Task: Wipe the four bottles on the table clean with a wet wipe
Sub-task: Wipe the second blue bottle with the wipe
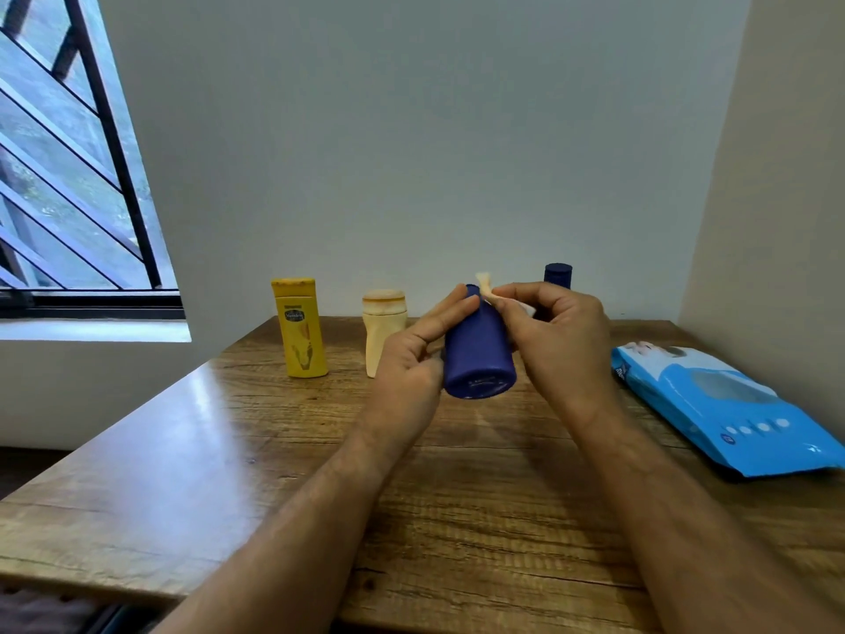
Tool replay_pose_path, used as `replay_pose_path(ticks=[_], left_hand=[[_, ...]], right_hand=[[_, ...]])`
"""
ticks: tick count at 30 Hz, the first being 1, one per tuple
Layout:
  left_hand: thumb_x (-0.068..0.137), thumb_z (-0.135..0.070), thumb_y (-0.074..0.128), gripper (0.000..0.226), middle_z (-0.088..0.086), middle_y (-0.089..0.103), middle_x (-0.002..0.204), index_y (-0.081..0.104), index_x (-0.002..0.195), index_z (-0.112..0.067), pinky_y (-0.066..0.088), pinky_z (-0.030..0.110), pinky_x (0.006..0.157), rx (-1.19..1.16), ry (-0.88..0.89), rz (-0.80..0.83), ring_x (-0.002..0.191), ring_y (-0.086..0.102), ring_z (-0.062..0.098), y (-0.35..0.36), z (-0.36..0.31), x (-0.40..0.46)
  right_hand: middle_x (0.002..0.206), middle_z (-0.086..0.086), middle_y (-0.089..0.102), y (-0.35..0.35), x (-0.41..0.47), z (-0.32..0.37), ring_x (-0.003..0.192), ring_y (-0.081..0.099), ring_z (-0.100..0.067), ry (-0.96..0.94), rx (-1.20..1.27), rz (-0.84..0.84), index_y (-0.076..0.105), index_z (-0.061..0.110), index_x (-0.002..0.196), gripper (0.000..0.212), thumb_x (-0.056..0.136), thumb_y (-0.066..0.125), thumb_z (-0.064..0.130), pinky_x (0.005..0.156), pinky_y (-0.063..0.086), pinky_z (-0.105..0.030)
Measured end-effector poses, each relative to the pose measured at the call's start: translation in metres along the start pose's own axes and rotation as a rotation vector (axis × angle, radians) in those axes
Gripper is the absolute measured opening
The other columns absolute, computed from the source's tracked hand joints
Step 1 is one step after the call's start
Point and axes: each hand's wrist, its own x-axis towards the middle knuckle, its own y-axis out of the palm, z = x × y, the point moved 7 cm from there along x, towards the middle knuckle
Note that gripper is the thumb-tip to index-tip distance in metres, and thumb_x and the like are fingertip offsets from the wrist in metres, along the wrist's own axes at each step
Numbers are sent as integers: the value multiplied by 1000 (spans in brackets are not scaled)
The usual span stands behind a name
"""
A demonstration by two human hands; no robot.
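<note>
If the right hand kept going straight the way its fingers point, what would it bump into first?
The right hand, pinching a wipe, points leftward at the top of the dark blue bottle held in the left hand. It would likely press into that bottle first; they look almost touching.

Far blue bottle (558, 274) mostly hidden.

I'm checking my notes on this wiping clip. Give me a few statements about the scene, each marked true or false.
1. The left hand holds the dark blue bottle off the table. True.
2. The right hand is empty. False: it pinches the wipe against the bottle's top.
3. The yellow bottle lies on its side. False: it stands upright.
4. The blue wipes pack lies on the table's right side. True.
</note>
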Motion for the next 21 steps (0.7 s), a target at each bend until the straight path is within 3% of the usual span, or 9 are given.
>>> replay_pose_path(ticks=[2,4,7,9,11,13,16,21], left_hand=[[87,8,69,59,-3,54,146,59,138,-20,49,29,107,126,10,1,132,52,1,1,5,0],[81,-15,82,61,-10,57,138,58,135,-29,53,33,102,281,20,-19,125,56,2,0,9,0],[78,-47,79,43,-16,66,116,61,117,-41,57,34,93,450,68,-97,110,61,1,-4,5,-3],[80,-56,75,41,-19,66,107,59,115,-45,56,29,86,599,120,-149,101,62,0,-5,0,-5],[81,-55,76,44,-20,64,101,60,118,-36,55,26,79,720,141,-203,93,61,1,-8,-2,-7],[80,-52,75,37,-16,62,93,58,108,-34,53,27,72,789,122,-225,85,59,5,-10,0,-6],[74,-34,79,36,-11,58,92,54,100,-33,48,24,73,814,42,-243,83,56,6,-15,4,-4],[78,-25,77,48,-12,63,93,61,123,-31,48,26,80,872,-24,-196,86,59,10,-13,8,-5]], right_hand=[[89,9,71,4,0,-3,84,66,-5,16,-26,58,74,19,102,13,91,68,20,62,51,-7],[87,7,72,5,1,-6,84,67,-8,38,-41,96,75,17,97,10,91,68,19,61,53,-12],[81,2,72,9,1,-9,75,68,-11,77,18,144,75,16,86,7,89,69,17,56,52,-20],[76,-1,72,10,0,-7,63,67,-11,90,84,163,74,14,83,7,88,69,14,51,52,-20],[76,-2,73,11,-2,-6,63,67,-11,91,113,156,74,13,84,7,88,69,11,54,55,-21],[78,3,72,8,-2,-4,72,68,-8,81,116,112,73,19,84,10,88,68,12,60,56,-19],[80,8,70,1,-1,0,78,67,-8,38,121,55,72,24,85,14,90,67,13,63,55,-20],[89,11,71,14,-7,2,76,66,-2,-35,-79,205,75,25,95,12,88,71,17,67,54,-15]])
